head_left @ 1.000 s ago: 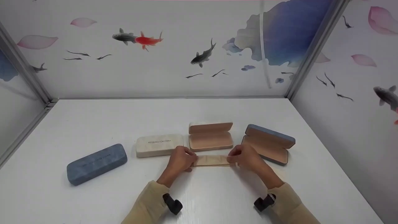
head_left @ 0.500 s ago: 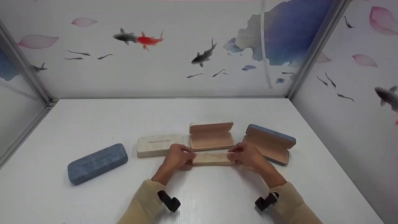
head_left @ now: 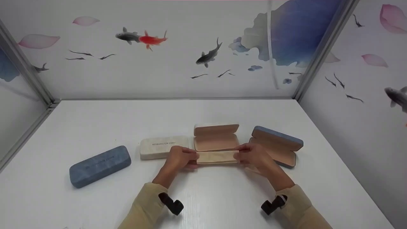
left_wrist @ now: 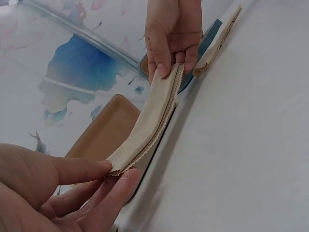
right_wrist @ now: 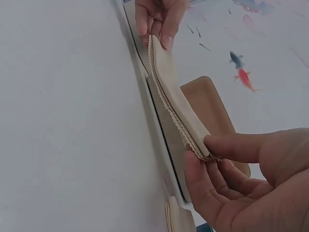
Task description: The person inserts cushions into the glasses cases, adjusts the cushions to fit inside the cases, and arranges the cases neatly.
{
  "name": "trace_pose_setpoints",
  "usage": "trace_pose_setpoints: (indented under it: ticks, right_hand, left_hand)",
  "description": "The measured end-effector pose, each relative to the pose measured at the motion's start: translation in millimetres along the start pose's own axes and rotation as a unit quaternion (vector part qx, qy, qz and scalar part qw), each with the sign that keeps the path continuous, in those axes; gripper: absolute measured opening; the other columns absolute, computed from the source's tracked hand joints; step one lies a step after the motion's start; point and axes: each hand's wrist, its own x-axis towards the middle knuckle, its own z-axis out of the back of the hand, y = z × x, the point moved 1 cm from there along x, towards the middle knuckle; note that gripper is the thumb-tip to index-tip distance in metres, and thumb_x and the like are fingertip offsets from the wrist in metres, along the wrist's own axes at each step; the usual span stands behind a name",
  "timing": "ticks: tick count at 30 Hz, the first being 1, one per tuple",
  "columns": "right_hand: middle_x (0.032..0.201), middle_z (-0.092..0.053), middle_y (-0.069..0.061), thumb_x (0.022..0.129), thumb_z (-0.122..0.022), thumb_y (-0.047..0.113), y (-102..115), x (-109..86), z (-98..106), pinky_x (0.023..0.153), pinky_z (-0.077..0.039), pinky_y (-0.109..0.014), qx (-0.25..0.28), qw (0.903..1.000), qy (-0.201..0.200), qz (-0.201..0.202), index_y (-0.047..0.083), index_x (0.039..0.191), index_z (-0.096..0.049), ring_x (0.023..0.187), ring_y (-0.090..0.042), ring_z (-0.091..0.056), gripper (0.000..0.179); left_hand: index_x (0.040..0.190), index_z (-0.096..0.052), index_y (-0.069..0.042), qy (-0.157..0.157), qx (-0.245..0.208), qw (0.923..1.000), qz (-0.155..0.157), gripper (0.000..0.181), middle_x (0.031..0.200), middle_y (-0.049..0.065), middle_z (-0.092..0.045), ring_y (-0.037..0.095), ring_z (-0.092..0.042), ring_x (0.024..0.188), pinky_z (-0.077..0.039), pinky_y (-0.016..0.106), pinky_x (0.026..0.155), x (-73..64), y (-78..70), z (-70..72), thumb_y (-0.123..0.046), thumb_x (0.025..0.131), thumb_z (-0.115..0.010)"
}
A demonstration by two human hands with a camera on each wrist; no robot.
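A folded beige cloth [head_left: 217,157] with zigzag-cut edges is stretched lengthwise between both hands. My left hand [head_left: 179,158] pinches one end between thumb and fingers; my right hand [head_left: 255,156] pinches the other. In the left wrist view the cloth strip [left_wrist: 147,123] hangs above the table, its layers showing along one edge. Just behind it stands an open cream glasses case [head_left: 216,143] with a tan lining, its lid raised. The cloth covers this case's front edge in the head view.
A closed cream glasses case [head_left: 159,148] lies behind my left hand, and a closed blue one [head_left: 100,166] farther left. An open blue case [head_left: 287,155] sits behind my right hand. Another folded cloth [left_wrist: 217,43] lies near the right hand. Printed walls enclose the table.
Both hands have carried the cloth a little away from me and up, toward the open cream case. The cases have stayed in place.
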Motion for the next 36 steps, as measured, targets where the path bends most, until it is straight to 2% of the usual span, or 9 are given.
trace_pose_setpoints:
  ticks: [4, 11, 17, 24, 30, 36]
  right_hand:
    - [0.105, -0.068, -0.009, 0.091, -0.075, 0.018, 0, -1.0, 0, 0.082, -0.060, -0.029, 0.028, 0.9996, -0.001, -0.003, 0.005, 0.118, -0.067, 0.089, -0.020, -0.067, 0.031]
    - [0.110, -0.067, -0.010, 0.092, -0.073, 0.021, 2, 0.1, 1, 0.087, -0.060, -0.031, 0.043, 0.9991, -0.004, -0.007, 0.005, 0.122, -0.064, 0.094, -0.020, -0.067, 0.035]
    - [0.114, -0.066, -0.011, 0.093, -0.073, 0.021, 5, 2.2, 3, 0.090, -0.060, -0.032, 0.043, 0.9990, -0.014, -0.004, 0.003, 0.122, -0.063, 0.094, -0.020, -0.068, 0.036]
    - [0.113, -0.066, -0.010, 0.094, -0.072, 0.022, 10, 7.6, 6, 0.093, -0.059, -0.030, 0.048, 0.9988, -0.009, 0.001, 0.003, 0.120, -0.062, 0.096, -0.017, -0.066, 0.034]
    - [0.101, -0.066, -0.005, 0.094, -0.070, 0.014, 19, 13.8, 8, 0.085, -0.060, -0.027, 0.096, 0.9953, 0.002, 0.009, -0.002, 0.117, -0.059, 0.090, -0.013, -0.066, 0.031]
    - [0.106, -0.065, -0.005, 0.095, -0.068, 0.015, 26, 19.8, 10, 0.088, -0.059, -0.028, 0.082, 0.9966, -0.001, 0.010, -0.001, 0.119, -0.059, 0.092, -0.012, -0.065, 0.031]
  left_hand:
    - [0.110, -0.071, 0.008, 0.001, -0.014, 0.9999, -0.001, 0.023, 0.095, 0.020, -0.074, 0.020, -0.074, 0.074, -0.063, 0.032, 0.064, 0.5, -0.2, 0.0, -0.002, 0.090, -0.070]
    - [0.111, -0.069, 0.008, 0.000, -0.040, 0.9992, 0.005, 0.022, 0.094, 0.017, -0.072, 0.021, -0.074, 0.077, -0.063, 0.032, 0.065, 3.6, -4.2, -0.8, 0.000, 0.091, -0.068]
    - [0.110, -0.071, 0.009, -0.012, -0.032, 0.9994, -0.005, 0.021, 0.103, 0.023, -0.074, 0.026, -0.076, 0.082, -0.064, 0.033, 0.068, 4.7, -12.7, -1.2, 0.000, 0.091, -0.067]
    - [0.105, -0.073, 0.008, -0.030, 0.003, 0.9994, -0.015, 0.017, 0.099, 0.019, -0.075, 0.018, -0.074, 0.077, -0.064, 0.033, 0.073, 9.4, -22.4, -1.8, -0.001, 0.090, -0.070]
    - [0.106, -0.073, 0.008, -0.034, -0.015, 0.9992, -0.016, 0.019, 0.102, 0.019, -0.074, 0.016, -0.072, 0.074, -0.064, 0.034, 0.075, 12.4, -28.7, -2.0, 0.000, 0.089, -0.070]
    - [0.107, -0.073, 0.005, -0.042, -0.007, 0.9991, -0.005, 0.019, 0.106, 0.017, -0.072, 0.018, -0.074, 0.077, -0.063, 0.033, 0.079, 15.6, -37.4, -1.2, -0.002, 0.090, -0.070]
